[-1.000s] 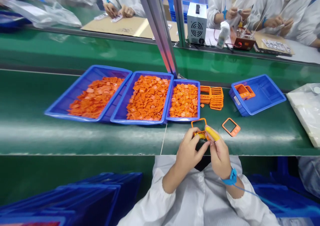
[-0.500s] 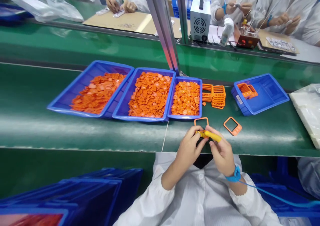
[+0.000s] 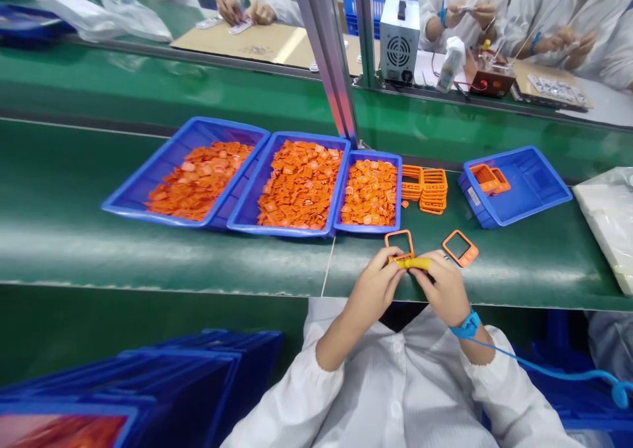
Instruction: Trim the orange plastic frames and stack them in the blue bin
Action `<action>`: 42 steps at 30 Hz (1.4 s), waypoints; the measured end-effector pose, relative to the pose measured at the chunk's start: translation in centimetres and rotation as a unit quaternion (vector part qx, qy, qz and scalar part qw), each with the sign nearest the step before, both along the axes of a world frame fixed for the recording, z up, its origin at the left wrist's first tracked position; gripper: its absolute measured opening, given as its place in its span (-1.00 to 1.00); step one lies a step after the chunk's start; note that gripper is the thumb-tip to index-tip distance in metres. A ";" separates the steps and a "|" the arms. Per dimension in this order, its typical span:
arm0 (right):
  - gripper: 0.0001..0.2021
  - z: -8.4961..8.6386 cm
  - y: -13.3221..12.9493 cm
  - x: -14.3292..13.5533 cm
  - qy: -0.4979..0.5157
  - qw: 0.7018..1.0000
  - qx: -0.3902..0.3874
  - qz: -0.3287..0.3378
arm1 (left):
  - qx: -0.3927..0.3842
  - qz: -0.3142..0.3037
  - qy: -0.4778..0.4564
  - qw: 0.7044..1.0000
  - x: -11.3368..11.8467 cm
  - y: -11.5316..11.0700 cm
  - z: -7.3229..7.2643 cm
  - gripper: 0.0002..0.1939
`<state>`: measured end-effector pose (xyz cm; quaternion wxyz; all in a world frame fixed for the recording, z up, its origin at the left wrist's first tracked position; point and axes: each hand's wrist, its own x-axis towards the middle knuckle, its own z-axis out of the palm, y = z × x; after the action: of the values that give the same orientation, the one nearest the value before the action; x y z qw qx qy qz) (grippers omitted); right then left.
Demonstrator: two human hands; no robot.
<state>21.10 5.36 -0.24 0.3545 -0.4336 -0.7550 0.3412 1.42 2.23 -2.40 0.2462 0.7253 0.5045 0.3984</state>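
Note:
Close to the front edge of the green work surface, my two hands meet over an orange plastic frame [image 3: 399,234] with a large square window. My left hand [image 3: 374,282] is closed, fingers pinching at the frame's lower end. A slim yellow tool [image 3: 418,263], its kind unclear, lies in the closed fingers of my right hand [image 3: 444,288]; its tip reaches the frame beside my left fingertips. Fingers cover the contact point. To the right lies a second orange frame [image 3: 461,249] with small buttons in its lower part.
Three blue bins [image 3: 230,220] of small orange parts stand at left. Stacked orange frames [image 3: 433,191] sit beside them. Farther right are a blue bin [image 3: 539,187] holding several frames and a white bag [image 3: 610,217]. A metal post [image 3: 329,59] rises behind; co-workers' hands work beyond.
My right hand has turned slightly, and the yellow tool now lies nearly level instead of sloping down to the right. Both hands remain at the frame. The whole view has shifted slightly.

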 end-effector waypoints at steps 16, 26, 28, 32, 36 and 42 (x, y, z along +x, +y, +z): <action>-0.80 0.6 -0.4 1.0 0.201 0.940 -0.252 -0.109 | 0.014 0.049 -0.069 0.996 0.1 -2.0 1.0 -0.86; -0.72 0.1 -1.9 1.1 0.209 0.931 -0.282 -0.096 | -0.011 0.064 -0.101 0.993 0.1 -2.8 1.7 -0.85; -0.71 -0.2 -2.1 1.0 0.213 0.928 -0.287 -0.108 | -0.013 0.070 -0.100 0.992 0.1 -2.8 1.5 -0.83; -0.72 -0.3 -2.6 0.6 0.233 0.926 -0.274 -0.112 | 0.006 0.070 -0.076 0.995 0.2 -3.2 1.8 -0.84; -0.71 0.0 -3.1 -0.4 0.285 0.912 -0.275 -0.105 | 0.047 0.051 -0.049 0.996 0.5 -3.5 2.4 -0.85; -0.70 -0.2 -3.8 -1.7 0.341 0.887 -0.280 -0.135 | 0.097 0.032 -0.012 0.995 0.6 -3.4 3.0 -0.82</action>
<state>19.45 1.59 -0.41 0.4967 -0.4697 -0.3949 0.6138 2.04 -1.19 0.63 0.1674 0.7243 0.4837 0.4619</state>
